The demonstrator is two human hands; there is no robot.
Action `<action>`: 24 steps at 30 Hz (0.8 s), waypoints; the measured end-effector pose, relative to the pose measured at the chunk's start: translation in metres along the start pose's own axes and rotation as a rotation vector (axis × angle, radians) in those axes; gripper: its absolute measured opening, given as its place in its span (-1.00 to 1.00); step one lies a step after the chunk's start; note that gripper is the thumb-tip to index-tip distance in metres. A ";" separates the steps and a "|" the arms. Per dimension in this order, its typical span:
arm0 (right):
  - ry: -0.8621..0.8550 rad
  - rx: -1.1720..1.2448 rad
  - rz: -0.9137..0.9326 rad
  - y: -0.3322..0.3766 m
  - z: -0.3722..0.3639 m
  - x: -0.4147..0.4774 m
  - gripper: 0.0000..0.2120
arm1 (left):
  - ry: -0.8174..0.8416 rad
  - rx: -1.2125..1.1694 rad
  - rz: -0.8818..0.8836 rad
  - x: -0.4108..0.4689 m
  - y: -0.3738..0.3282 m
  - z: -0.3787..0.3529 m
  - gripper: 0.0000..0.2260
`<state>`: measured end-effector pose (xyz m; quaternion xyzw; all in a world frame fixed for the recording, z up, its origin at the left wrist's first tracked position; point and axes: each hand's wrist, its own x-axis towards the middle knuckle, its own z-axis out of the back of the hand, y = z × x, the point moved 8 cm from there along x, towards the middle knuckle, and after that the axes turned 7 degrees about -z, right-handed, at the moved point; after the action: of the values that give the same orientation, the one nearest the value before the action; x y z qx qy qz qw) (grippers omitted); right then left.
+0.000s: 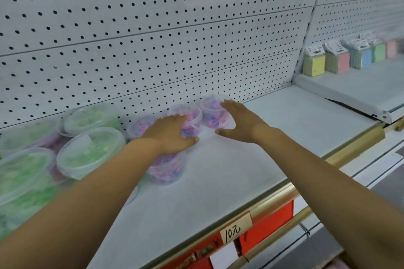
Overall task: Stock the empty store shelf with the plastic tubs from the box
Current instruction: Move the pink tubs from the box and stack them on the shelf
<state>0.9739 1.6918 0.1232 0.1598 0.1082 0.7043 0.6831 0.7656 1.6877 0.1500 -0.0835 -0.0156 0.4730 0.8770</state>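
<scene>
Seen from the head camera, the left hand (172, 133) lay flat on the pink-purple tubs (167, 170). Its palm was on the front one, and its straight fingers (178, 119) reached the rear row against the pegboard wall (153, 39). The right hand (238, 122) was spread, fingers straight and together, thumb apart, right by the rightmost tub (213, 111); whether it touched could not be told. Green-filled tubs (91, 150) stood at the left end of the shelf (251, 159). A price label (235, 229) reading 10 sat on the front edge.
</scene>
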 end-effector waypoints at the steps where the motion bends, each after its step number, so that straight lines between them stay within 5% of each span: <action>1: -0.015 0.004 -0.008 -0.002 0.004 -0.011 -0.08 | -0.020 -0.014 -0.008 -0.005 -0.002 0.003 -0.23; 9: -0.105 0.007 -0.118 -0.020 0.036 -0.129 -0.08 | -0.212 -0.116 -0.172 -0.063 -0.050 0.003 -0.35; 18: -0.142 0.015 -0.392 -0.038 0.022 -0.303 -0.16 | -0.126 -0.316 -0.521 -0.127 -0.154 -0.070 -0.24; 24: -0.142 0.079 -0.613 -0.066 0.002 -0.398 -0.21 | -0.013 -0.432 -0.627 -0.159 -0.202 -0.108 -0.40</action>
<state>1.0417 1.2981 0.0704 0.1948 0.1307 0.4481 0.8627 0.8561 1.4322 0.0839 -0.2546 -0.1451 0.1678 0.9413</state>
